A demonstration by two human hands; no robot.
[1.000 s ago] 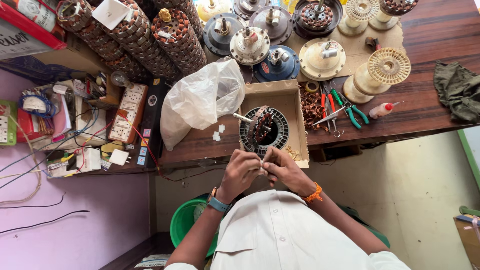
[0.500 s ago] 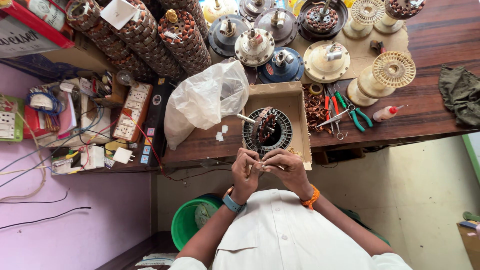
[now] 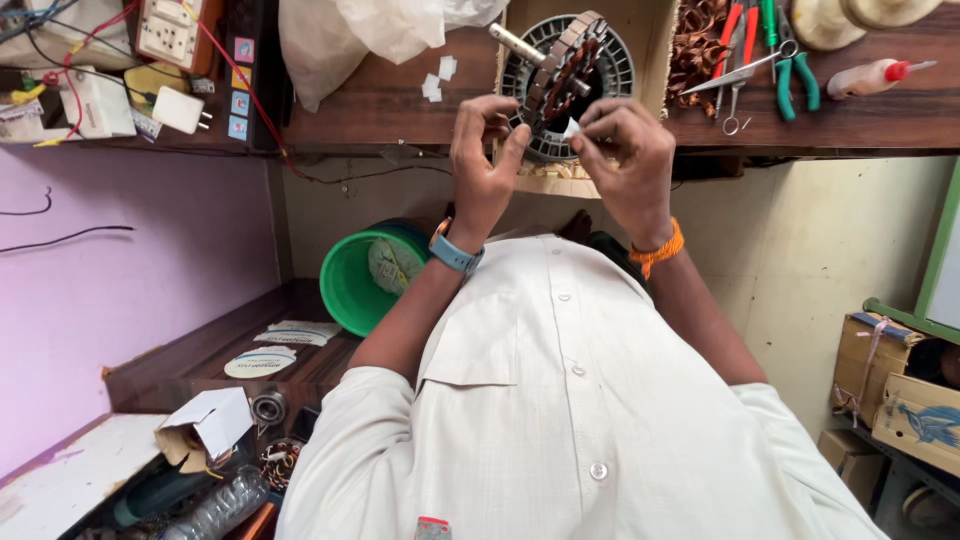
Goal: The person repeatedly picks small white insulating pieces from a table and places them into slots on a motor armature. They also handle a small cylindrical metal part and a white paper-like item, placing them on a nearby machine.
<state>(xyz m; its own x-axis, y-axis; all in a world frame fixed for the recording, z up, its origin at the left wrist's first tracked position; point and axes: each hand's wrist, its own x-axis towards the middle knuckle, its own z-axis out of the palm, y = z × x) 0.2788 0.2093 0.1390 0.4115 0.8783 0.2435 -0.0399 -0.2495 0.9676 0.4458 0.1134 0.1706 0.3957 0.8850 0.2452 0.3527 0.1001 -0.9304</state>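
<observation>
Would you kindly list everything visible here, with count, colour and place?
stator: one, dark with copper windings, tilted at bench edge, both hands on it
white slip: one, at right fingertips
plastic bag: one, whitish, bench left
pliers: green-handled and red-handled, bench right
glue bottle: one, red tip
bucket: one, green, below bench
cardboard boxes: several, brown, lower right
left hand: blue watch at wrist
right hand: orange band at wrist
</observation>
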